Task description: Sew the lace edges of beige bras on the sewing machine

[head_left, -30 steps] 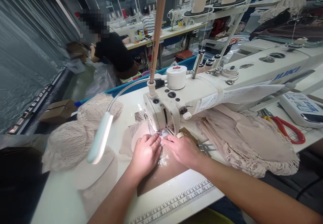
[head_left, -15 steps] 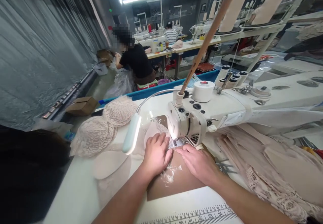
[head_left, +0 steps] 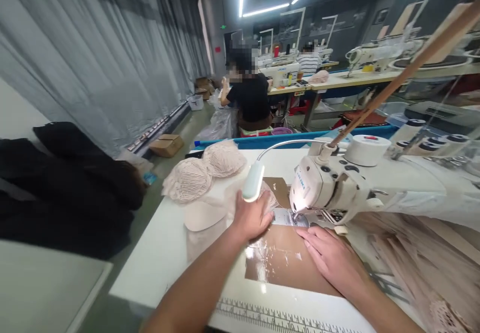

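My left hand (head_left: 253, 218) lies over a pale lace cup (head_left: 270, 196) left of the needle, thumb and visible fingers spread. The lamp head hides some of its fingers. Beside the metal needle plate (head_left: 282, 216), my right hand (head_left: 330, 253) rests flat with fingers stretched out, its fingertips just in front of the presser foot. I see nothing held in it. Under both hands is a shiny brown board (head_left: 279, 258) on the machine bed. The white sewing machine head (head_left: 309, 183) stands just beyond my right hand.
A lamp (head_left: 253, 180) on a bent neck hangs over my left hand. Stacked lace cups (head_left: 189, 178) and a smooth beige cup (head_left: 204, 216) lie at left. Beige fabric (head_left: 408, 258) is heaped at right. A ruler strip (head_left: 281, 318) runs along the front. A co-worker (head_left: 249, 98) sits ahead.
The view has swung left, so everything sits farther right. My left hand has slid left, away from the needle; more of the needle plate shows. My right hand stays beside the plate.
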Demonstrator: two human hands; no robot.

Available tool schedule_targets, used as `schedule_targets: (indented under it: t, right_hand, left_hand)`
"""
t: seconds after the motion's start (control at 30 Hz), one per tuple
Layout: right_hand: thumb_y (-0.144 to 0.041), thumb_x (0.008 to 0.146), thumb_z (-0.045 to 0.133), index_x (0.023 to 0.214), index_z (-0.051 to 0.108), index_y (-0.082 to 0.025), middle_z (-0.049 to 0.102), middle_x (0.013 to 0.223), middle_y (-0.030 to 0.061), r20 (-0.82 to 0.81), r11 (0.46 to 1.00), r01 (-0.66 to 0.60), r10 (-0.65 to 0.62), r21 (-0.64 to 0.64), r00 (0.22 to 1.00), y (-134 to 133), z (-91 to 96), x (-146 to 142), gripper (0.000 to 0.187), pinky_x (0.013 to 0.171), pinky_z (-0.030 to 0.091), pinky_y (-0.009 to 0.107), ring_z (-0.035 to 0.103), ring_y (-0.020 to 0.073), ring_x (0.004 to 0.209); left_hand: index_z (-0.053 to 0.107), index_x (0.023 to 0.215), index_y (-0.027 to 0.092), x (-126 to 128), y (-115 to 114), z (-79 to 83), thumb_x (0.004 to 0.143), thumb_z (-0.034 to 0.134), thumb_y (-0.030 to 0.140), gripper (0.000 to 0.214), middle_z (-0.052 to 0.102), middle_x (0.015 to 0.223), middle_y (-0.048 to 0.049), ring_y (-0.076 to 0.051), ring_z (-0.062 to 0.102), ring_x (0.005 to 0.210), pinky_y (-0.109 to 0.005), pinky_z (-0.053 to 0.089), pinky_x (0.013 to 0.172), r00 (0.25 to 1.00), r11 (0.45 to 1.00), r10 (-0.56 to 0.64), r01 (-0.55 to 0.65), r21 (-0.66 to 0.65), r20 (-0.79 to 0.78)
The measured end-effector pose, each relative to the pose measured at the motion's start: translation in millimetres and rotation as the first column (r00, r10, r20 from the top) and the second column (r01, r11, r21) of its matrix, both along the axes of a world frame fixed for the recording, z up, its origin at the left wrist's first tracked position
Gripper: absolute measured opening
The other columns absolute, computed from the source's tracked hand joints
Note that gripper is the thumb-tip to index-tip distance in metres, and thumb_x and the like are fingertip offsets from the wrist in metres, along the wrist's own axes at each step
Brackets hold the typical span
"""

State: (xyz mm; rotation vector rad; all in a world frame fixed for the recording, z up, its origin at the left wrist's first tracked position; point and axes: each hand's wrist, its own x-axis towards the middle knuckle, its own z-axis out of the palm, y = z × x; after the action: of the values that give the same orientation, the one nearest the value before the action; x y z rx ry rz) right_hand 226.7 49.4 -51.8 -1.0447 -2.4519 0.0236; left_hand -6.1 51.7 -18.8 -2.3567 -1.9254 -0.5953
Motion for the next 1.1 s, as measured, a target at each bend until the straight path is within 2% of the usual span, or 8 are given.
schedule_targets:
  t: [0.17, 0.27, 0.4, 0.57, 0.73, 0.87, 0.93, 1.1]
  right_hand:
    - [-0.02, 0.091, 0.034, 0.098, 0.068, -0.019, 0.063, 0.082, 0.0077, -0.023, 0.998, -0.042, 0.043, 0.037, 0.999, 1.3, -5.3, 4.3, 0.034, 0.061, 0.046, 0.031, 0.058, 0.0181, 0.066]
    - [-0.02, 0.091, 0.034, 0.096, 0.069, -0.018, 0.063, 0.081, 0.0076, -0.021, 0.999, -0.042, 0.043, 0.03, 0.999, 1.4, -7.8, 4.9, 0.035, 0.061, 0.045, 0.031, 0.057, 0.0185, 0.066]
    - [-0.016, 0.091, 0.034, 0.101, 0.068, -0.018, 0.062, 0.081, 0.0077, -0.025, 1.0, -0.023, 0.023, -0.021, 0.999, -2.0, -5.1, 2.5, 0.036, 0.061, 0.043, 0.031, 0.056, 0.0188, 0.07]
    - [-0.011, 0.088, 0.039, 0.098, 0.068, -0.019, 0.061, 0.08, 0.0051, -0.011, 0.991, 0.029, -0.031, -0.128, 0.999, -10.0, 12.0, -2.1, 0.032, 0.068, 0.041, 0.03, 0.055, 0.0186, 0.076]
    - [-0.009, 0.087, 0.043, 0.091, 0.069, -0.019, 0.059, 0.075, 0.003, -0.006, 0.981, 0.078, -0.081, -0.178, 0.997, -8.9, 15.2, -2.3, 0.028, 0.069, 0.04, 0.028, 0.053, 0.0164, 0.072]
    - [-0.009, 0.086, 0.046, 0.1, 0.069, -0.019, 0.065, 0.085, 0.0046, -0.156, 0.979, 0.043, -0.075, -0.201, 0.985, -10.4, 13.7, 1.0, 0.029, 0.075, 0.043, 0.028, 0.057, 0.017, 0.081]
    - [-0.013, 0.088, 0.046, 0.101, 0.068, -0.018, 0.067, 0.092, 0.0057, -0.265, 0.98, 0.006, -0.06, -0.201, 0.962, -11.6, 16.1, 4.0, 0.027, 0.081, 0.044, 0.029, 0.059, 0.0174, 0.088]
    - [-0.031, 0.097, 0.035, 0.099, 0.066, -0.017, 0.068, 0.093, 0.0066, -0.451, 0.929, -0.195, 0.035, -0.314, 0.892, -13.5, 27.4, 12.0, 0.034, 0.077, 0.045, 0.028, 0.061, 0.0176, 0.086]
  left_hand:
    - [0.05, 0.126, 0.017, -50.6, -31.6, 26.3, 0.089, 0.047, 0.036, 0.042, 0.051, 0.132, -0.0158, -0.033, 0.038, 0.127, -0.058, 0.024, 0.106, 0.943, 0.937, 0.332, -0.324, 0.129, -0.041]
    - [0.059, 0.112, 0.013, -86.3, -67.7, 23.7, 0.09, 0.044, 0.027, 0.03, 0.056, 0.124, -0.0169, -0.032, 0.044, 0.122, -0.057, 0.028, 0.103, 0.864, 0.874, 0.474, -0.486, -0.033, -0.17]
    - [0.054, 0.12, 0.014, -105.0, -131.2, -1.7, 0.092, 0.039, 0.03, 0.036, 0.047, 0.136, -0.016, -0.029, 0.041, 0.128, -0.05, 0.037, 0.101, 0.886, 0.871, 0.445, -0.462, -0.169, -0.128]
    - [0.052, 0.123, 0.023, -84.9, -181.7, -26.8, 0.086, 0.046, 0.044, 0.043, 0.029, 0.15, -0.0075, -0.028, 0.03, 0.136, -0.049, 0.035, 0.107, 0.913, 0.902, 0.386, -0.344, -0.261, 0.13]
    - [0.035, 0.138, 0.02, -49.3, -153.4, -6.1, 0.076, 0.054, 0.033, 0.067, 0.049, 0.136, -0.0108, -0.03, 0.047, 0.124, -0.047, 0.038, 0.104, 0.914, 0.881, 0.282, -0.126, -0.456, 0.292]
    - [0.061, 0.092, 0.02, -10.3, -112.0, 21.6, 0.074, 0.049, 0.021, 0.021, 0.065, 0.089, -0.0031, -0.023, 0.062, 0.085, -0.034, 0.05, 0.076, 0.926, 0.756, 0.1, 0.168, -0.633, 0.365]
    - [0.055, 0.073, 0.019, 7.9, -95.7, 26.1, 0.073, 0.047, 0.016, 0.008, 0.059, 0.075, 0.0, -0.018, 0.058, 0.072, -0.028, 0.046, 0.065, 0.898, 0.759, 0.013, 0.278, -0.589, 0.44]
    - [0.053, 0.083, 0.018, 30.6, -67.2, 14.7, 0.071, 0.049, 0.011, 0.014, 0.059, 0.087, -0.002, -0.017, 0.057, 0.081, -0.026, 0.046, 0.07, 0.729, 0.793, -0.008, 0.422, -0.439, 0.684]
